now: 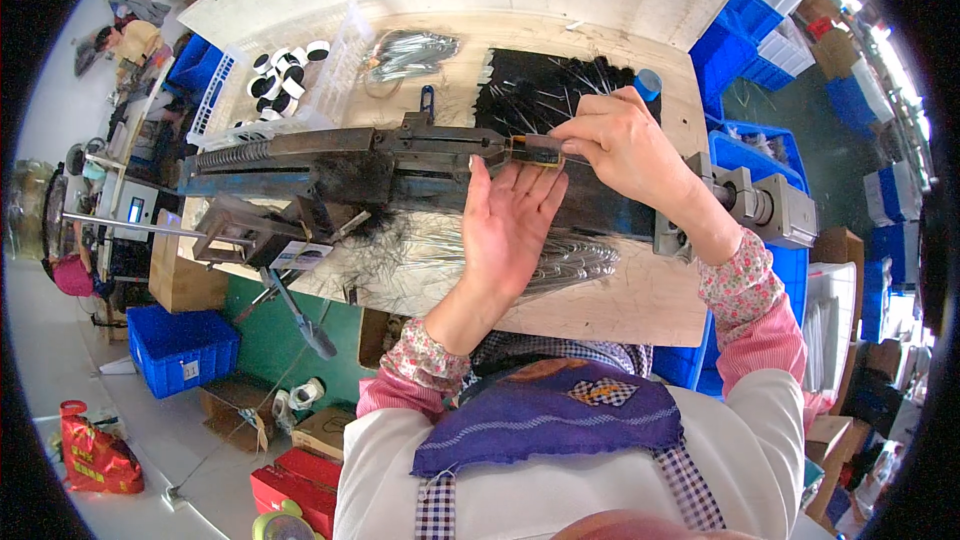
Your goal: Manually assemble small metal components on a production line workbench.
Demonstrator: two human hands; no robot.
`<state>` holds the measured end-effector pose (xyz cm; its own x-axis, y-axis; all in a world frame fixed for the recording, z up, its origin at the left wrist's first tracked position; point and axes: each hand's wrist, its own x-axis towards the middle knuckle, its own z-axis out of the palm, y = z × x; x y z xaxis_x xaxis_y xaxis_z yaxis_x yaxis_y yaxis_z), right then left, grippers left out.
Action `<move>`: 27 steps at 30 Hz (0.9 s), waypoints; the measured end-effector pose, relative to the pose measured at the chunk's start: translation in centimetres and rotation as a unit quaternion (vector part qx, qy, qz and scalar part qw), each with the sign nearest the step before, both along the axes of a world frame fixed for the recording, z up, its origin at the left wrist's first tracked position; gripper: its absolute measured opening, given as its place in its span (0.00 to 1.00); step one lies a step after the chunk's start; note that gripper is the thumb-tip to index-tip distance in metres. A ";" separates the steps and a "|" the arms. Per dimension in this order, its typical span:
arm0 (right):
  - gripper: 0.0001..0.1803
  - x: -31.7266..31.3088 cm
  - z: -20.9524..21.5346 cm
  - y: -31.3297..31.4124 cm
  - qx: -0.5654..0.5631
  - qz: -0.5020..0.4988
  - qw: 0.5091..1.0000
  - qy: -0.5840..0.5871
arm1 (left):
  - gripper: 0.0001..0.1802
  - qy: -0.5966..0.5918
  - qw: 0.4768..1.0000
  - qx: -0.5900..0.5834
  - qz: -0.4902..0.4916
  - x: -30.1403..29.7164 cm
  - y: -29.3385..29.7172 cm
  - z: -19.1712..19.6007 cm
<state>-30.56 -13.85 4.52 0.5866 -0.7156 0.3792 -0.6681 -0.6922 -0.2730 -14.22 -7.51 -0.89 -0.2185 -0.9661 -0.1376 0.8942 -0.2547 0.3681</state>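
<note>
A long dark metal machine (pixel 335 155) lies across the workbench (pixel 640 300). My left hand (pixel 505 225) is open, palm up, its fingers stretched out at the near side of the machine's narrow front end (pixel 535 148). On the other side my right hand (pixel 625 145) is pinched closed at the tip of that end; what the fingertips hold is too small or hidden to name. Beyond the hands lies a black bristle pile (pixel 510 80) with thin metal wires across it. A bundle of bent wires (pixel 570 265) rests beside my left wrist.
A clear plastic basket (pixel 345 65) holds several black-and-white cylinders (pixel 290 80). Next to it lies a bag of wires (pixel 410 52). A blue round cap (pixel 648 83) stands behind my right hand. A metal lever (pixel 300 315) juts past the bench's near edge. Blue crates (pixel 185 350) flank the bench.
</note>
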 end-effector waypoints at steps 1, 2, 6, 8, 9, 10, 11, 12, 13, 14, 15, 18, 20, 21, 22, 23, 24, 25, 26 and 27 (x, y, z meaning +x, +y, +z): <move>0.05 0.0 0.0 -0.1 0.000 0.001 1.000 0.000 | 0.38 0.001 1.000 0.001 0.000 0.0 0.0 0.0; 0.05 0.0 -0.1 -0.1 -0.007 0.010 1.000 -0.007 | 0.38 0.002 1.000 0.001 -0.001 0.0 0.1 0.1; 0.06 -0.3 0.0 -0.2 -0.016 0.012 1.000 -0.020 | 0.38 -0.004 1.000 -0.024 -0.020 0.1 0.0 -0.1; 0.06 0.0 0.5 -0.2 -0.030 0.010 0.998 -0.048 | 0.37 -0.001 1.000 -0.011 -0.017 0.0 -0.1 0.0; 0.06 0.0 0.8 0.3 -0.039 0.007 0.997 -0.071 | 0.37 -0.001 1.000 -0.009 -0.015 0.0 0.0 -0.2; 0.06 0.4 0.9 1.0 -0.055 0.044 0.995 -0.070 | 0.37 0.015 1.000 0.003 -0.003 -0.1 0.0 -0.4; 0.06 0.9 0.3 1.4 -0.065 0.065 0.995 -0.045 | 0.37 0.030 0.999 0.015 0.009 -0.1 0.0 -0.5; 0.06 1.0 -0.2 1.2 -0.067 0.057 0.995 -0.039 | 0.37 0.030 0.999 0.018 0.004 -0.1 0.0 -0.5; 0.06 1.0 -0.5 0.9 -0.067 0.049 0.996 -0.032 | 0.36 0.027 1.000 0.001 0.000 -0.1 -0.1 -0.5; 0.06 0.8 -0.2 0.8 -0.045 0.027 0.994 -0.094 | 0.36 0.024 1.000 -0.016 -0.005 0.0 -0.1 -0.4; 0.06 0.8 0.4 0.5 -0.022 0.011 0.988 -0.155 | 0.36 0.025 1.000 -0.013 -0.003 0.1 -0.2 -0.3; 0.08 0.8 2.4 2.3 -0.017 -0.035 0.999 -0.030 | 0.34 0.010 1.000 -0.001 0.018 0.2 0.4 -0.1; 0.13 1.4 1.7 3.2 0.001 -0.052 0.999 0.012 | 0.34 0.013 1.000 0.005 0.018 0.3 0.5 -0.1; 0.17 1.6 1.3 3.3 0.014 -0.046 0.998 0.041 | 0.33 0.014 1.000 0.011 0.020 0.3 0.7 -0.1; 0.14 1.8 1.1 3.2 -0.006 -0.032 0.997 0.063 | 0.29 0.001 1.000 -0.003 0.000 0.4 0.6 -0.1; 0.11 2.0 0.8 3.2 -0.025 -0.019 0.996 0.084 | 0.29 0.001 1.000 0.004 -0.006 0.5 0.3 0.0; 0.11 2.4 0.6 3.1 -0.014 -0.021 0.996 0.083 | 0.28 -0.002 1.000 0.012 -0.009 0.7 0.1 -0.1; 0.11 2.7 0.8 3.2 -0.019 -0.021 0.995 0.099 | 0.27 -0.005 1.000 0.021 -0.014 0.8 0.2 0.1; 0.11 2.9 0.9 3.3 -0.023 -0.020 0.993 0.115 | 0.26 -0.006 0.999 0.050 -0.007 0.9 0.3 0.5; 0.11 3.0 1.0 3.5 -0.010 -0.030 0.993 0.114 | 0.26 -0.007 0.998 0.062 -0.018 0.9 0.5 1.3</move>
